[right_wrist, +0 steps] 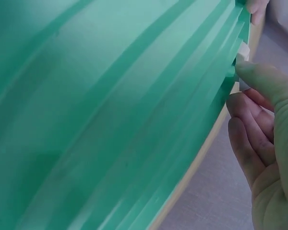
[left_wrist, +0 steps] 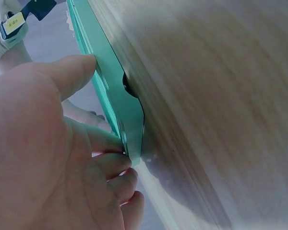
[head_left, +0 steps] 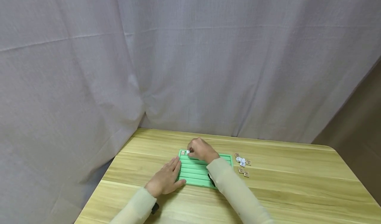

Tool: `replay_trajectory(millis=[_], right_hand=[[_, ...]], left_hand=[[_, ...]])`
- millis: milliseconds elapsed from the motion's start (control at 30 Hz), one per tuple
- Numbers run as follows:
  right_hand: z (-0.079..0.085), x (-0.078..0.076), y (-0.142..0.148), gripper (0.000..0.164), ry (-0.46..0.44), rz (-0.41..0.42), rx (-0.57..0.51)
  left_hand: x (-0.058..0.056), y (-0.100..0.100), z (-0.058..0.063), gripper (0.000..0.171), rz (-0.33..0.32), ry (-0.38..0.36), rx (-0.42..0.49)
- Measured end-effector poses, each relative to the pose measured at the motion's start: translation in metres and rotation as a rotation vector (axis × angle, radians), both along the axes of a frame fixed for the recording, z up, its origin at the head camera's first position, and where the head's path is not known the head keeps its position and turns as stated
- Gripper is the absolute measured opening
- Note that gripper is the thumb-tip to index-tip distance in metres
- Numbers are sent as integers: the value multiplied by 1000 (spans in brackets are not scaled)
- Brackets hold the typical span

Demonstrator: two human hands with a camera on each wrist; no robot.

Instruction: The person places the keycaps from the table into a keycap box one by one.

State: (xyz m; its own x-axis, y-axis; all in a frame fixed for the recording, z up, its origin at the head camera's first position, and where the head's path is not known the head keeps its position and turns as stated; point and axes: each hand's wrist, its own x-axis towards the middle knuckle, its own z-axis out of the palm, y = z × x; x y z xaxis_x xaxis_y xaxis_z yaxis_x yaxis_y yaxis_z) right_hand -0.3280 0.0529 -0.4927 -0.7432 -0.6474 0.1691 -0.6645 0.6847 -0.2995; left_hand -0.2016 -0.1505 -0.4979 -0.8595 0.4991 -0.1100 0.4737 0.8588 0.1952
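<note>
A green grooved tray point(head_left: 194, 171) lies on the wooden table, its long slots running from left to right. My left hand point(head_left: 167, 179) rests against its left side with fingers extended, the thumb touching the near edge; thumb and fingertips also meet the tray wall point(left_wrist: 116, 96) in the left wrist view. With thumb and index finger my right hand point(head_left: 203, 150) pinches a small white tile point(head_left: 188, 152) in the farthest slot, near its left end. Just left of that tile, a beige tile point(head_left: 183, 153) sits in the same slot. Fingers partly hide the white tile.
To the right of the tray lie several loose tiles: white ones point(head_left: 242, 164) bunched together, with brown-faced tiles point(head_left: 241, 170) around them. A grey curtain point(head_left: 208, 85) hangs behind the table point(head_left: 291, 171) and along its left side.
</note>
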Motion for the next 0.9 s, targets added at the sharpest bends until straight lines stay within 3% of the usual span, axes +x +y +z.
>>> replay_trajectory(millis=[900], right_hand=[[1,1,-14,8,-27,-67,62]], left_hand=[[-1,-2,-2,82,-4,15,-16]])
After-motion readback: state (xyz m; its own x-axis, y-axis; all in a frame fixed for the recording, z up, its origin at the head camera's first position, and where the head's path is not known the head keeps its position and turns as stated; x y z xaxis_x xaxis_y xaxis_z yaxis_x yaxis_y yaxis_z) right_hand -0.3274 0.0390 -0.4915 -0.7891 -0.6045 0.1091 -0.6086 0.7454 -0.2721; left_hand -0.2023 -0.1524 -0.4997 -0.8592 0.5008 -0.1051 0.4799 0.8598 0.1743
